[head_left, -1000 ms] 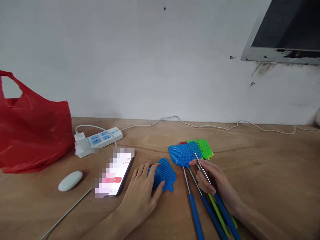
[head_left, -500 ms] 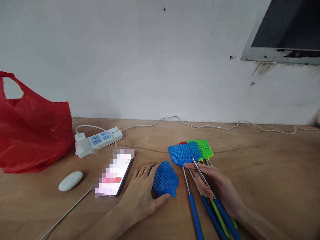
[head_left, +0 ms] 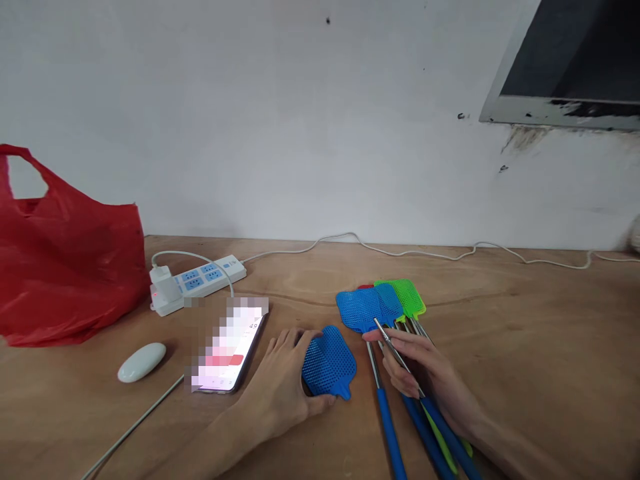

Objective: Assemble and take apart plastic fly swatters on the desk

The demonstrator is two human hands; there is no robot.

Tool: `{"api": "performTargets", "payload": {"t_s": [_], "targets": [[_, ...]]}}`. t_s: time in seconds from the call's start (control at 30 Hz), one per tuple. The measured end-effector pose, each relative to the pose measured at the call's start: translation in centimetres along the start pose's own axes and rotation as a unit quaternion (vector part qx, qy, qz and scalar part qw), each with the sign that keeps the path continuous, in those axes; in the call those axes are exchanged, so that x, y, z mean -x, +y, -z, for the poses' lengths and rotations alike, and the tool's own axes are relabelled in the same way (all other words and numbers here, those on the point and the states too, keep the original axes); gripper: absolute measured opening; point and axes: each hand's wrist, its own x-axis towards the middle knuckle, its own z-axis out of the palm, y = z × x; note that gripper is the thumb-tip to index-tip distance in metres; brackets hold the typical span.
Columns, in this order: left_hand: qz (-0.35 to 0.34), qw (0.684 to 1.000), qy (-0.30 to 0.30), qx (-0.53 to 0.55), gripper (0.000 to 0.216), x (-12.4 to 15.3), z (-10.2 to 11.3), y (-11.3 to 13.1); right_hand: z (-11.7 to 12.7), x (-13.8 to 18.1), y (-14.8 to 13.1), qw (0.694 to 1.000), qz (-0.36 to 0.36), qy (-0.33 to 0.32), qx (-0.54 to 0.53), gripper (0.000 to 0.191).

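My left hand [head_left: 283, 380] grips the edge of a loose blue fly swatter head [head_left: 333, 363], its thumb by the neck at the lower side and its fingers over the far left edge. In my right hand [head_left: 430, 373] is a metal rod [head_left: 395, 350] with a long blue handle [head_left: 447, 433]; the rod's bare tip points up and left, apart from the loose head. Behind and below that hand lie several whole fly swatters, with blue heads [head_left: 361, 311] overlapping a green head [head_left: 411, 298]. A bit of red shows behind them.
A lit phone [head_left: 240, 347], partly blurred out, lies left of my left hand. Farther left are a white oval object [head_left: 142, 362], a power strip [head_left: 200, 283] with a plugged-in charger, and a red plastic bag [head_left: 70, 267]. A thin cable [head_left: 410, 252] runs along the wall.
My right hand has moved the rod slightly left and down, toward the loose head. The loose head has tilted a little in my left hand, its neck shifting slightly down.
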Motion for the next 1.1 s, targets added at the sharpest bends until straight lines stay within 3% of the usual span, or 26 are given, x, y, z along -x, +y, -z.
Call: {"api": "performTargets", "payload": {"t_s": [0.2,0.47,0.63,0.83,1.1], "targets": [[0.025,0.999,-0.015,0.021,0.081,0.0,0.3,0.2,0.3,-0.1,0.4,1.000,-0.003,-0.003,-0.005,0.028],[0.022,0.991,-0.013,0.133,0.072,0.2,0.4,0.8,0.6,-0.4,0.5,1.000,-0.002,0.016,-0.008,0.031],[0.013,0.993,0.057,0.105,0.075,-0.1,0.3,0.6,1.4,-1.0,1.1,0.997,-0.033,-0.005,0.066,0.039],[0.068,0.992,0.066,0.084,0.063,-0.3,1.0,0.9,1.3,-0.9,0.9,0.982,-0.094,-0.026,0.165,0.042],[0.057,0.989,0.094,0.101,0.060,-0.1,1.1,1.1,0.6,-0.3,0.7,0.963,-0.133,-0.076,0.221,0.042]]}}
